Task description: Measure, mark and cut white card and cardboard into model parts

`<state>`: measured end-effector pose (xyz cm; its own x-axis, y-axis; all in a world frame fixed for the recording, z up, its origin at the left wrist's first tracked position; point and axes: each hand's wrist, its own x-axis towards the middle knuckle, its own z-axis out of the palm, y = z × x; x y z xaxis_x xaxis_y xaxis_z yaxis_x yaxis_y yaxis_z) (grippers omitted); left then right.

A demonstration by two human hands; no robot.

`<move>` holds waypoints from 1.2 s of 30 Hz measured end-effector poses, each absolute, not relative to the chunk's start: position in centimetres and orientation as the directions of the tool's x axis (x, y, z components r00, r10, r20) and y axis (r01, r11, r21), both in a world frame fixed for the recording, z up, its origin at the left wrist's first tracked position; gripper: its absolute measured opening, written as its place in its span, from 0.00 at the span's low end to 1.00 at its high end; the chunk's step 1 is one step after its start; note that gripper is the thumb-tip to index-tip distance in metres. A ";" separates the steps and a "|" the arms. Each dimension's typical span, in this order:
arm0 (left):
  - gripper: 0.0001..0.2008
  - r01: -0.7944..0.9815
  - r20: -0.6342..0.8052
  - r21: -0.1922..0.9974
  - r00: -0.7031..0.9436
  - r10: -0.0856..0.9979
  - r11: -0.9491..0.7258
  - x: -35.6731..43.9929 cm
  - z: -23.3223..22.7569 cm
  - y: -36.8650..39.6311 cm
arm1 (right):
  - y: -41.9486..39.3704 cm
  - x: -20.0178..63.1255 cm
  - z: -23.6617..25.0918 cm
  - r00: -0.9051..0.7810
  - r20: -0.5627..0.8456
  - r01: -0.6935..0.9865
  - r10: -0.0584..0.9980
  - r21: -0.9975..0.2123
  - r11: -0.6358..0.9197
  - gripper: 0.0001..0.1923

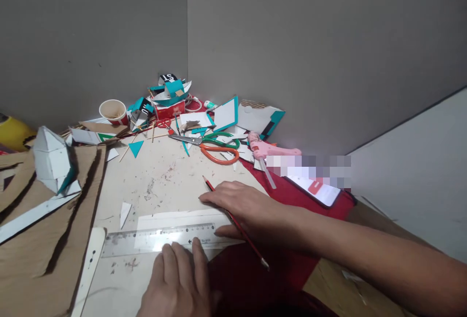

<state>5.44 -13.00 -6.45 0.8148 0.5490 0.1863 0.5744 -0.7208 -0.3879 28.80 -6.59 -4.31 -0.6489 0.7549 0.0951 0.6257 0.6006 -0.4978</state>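
Observation:
A clear plastic ruler lies across a white paper strip on the pale board. My left hand rests flat at the ruler's lower edge, fingers stretched out and fingertips touching it. Above the ruler's right end is my right hand, its thumb by the paper and its fingers closed around a dark red pencil. The pencil slants across the hand, its sharp tip pointing up and left. A small white paper scrap sits left of the strip.
Scissors with green and orange handles, a pink glue gun and a phone lie beyond. A paper cup and teal paper scraps stand by the wall. Cardboard with a folded white paper shape covers the left.

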 end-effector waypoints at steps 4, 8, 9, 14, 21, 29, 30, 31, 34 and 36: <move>0.18 0.578 0.228 -0.236 0.814 0.534 -0.781 5.4 -4.4 -11.1 | -8.0 28.9 -3.9 -0.628 0.022 0.689 0.778 -0.448 0.569 0.30; 0.12 0.712 0.064 -0.054 0.702 0.709 -0.700 5.7 -2.7 -9.6 | -8.9 28.2 -3.0 -0.547 -0.114 0.771 0.830 -0.456 0.445 0.34; 0.09 0.730 0.011 0.000 0.684 0.730 -0.684 5.7 -2.5 -9.4 | -9.0 28.0 -2.9 -0.525 -0.143 0.785 0.839 -0.463 0.412 0.35; 0.06 0.751 -0.110 0.089 0.660 0.743 -0.654 5.6 -1.9 -9.0 | -9.7 27.2 -2.2 -0.484 -0.153 0.804 0.862 -0.468 0.368 0.31; 0.07 0.772 -0.189 0.212 0.634 0.750 -0.599 4.9 -1.7 -9.1 | -10.6 28.1 -1.3 -0.391 -0.009 0.692 0.920 -0.662 0.288 0.08; 0.21 0.366 -0.036 0.908 0.553 0.833 -0.204 4.5 -1.4 -7.7 | -11.8 26.6 -2.4 -0.128 -0.034 0.062 0.991 -0.998 -0.026 0.19; 0.22 0.231 -0.038 0.967 0.547 0.836 -0.107 4.5 -1.3 -7.6 | -12.0 25.9 -2.7 -0.132 -0.028 0.022 0.991 -0.999 -0.025 0.20; 0.23 0.117 -0.045 0.993 0.540 0.840 -0.022 4.6 -1.2 -7.4 | -12.1 25.2 -3.0 -0.156 -0.016 -0.012 0.988 -1.000 -0.018 0.20; 0.21 -0.032 -0.074 0.994 0.502 0.862 0.104 4.5 -1.4 -7.0 | -12.2 23.4 -3.4 -0.309 0.005 -0.110 0.951 -0.993 -0.031 0.21; 0.22 -0.042 -0.092 0.991 0.484 0.870 0.128 4.4 -1.7 -6.7 | -11.8 22.9 -3.2 -0.321 0.010 -0.108 0.947 -0.994 -0.026 0.21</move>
